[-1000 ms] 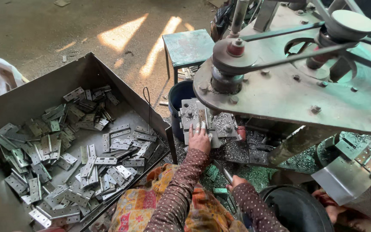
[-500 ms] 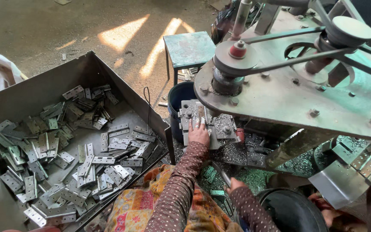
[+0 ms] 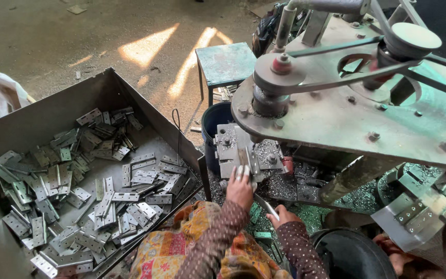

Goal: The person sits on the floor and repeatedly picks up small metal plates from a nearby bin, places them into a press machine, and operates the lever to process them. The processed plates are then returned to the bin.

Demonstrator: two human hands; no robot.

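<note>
My left hand (image 3: 240, 187) reaches forward, its fingers pressing a narrow metal hinge piece (image 3: 244, 157) against the jig plate (image 3: 229, 147) under the belt-driven drilling machine (image 3: 347, 111). My right hand (image 3: 281, 215) sits lower and closer to me, gripping a slim metal rod or lever (image 3: 267, 206) that points up and left. Both sleeves are brown with small dots. Metal shavings (image 3: 285, 186) cover the machine bed around both hands.
A large grey metal bin (image 3: 52, 116) at left holds several loose hinge plates (image 3: 104, 196). A dark blue bucket (image 3: 215, 121) stands behind the jig, a teal stool (image 3: 223, 62) beyond it. A black round container (image 3: 354, 253) sits at lower right. Patterned cloth (image 3: 181, 248) covers my lap.
My left hand has stayed on the jig, shifting only slightly. The view has moved a little; the machine's pulleys and belt keep their place.
</note>
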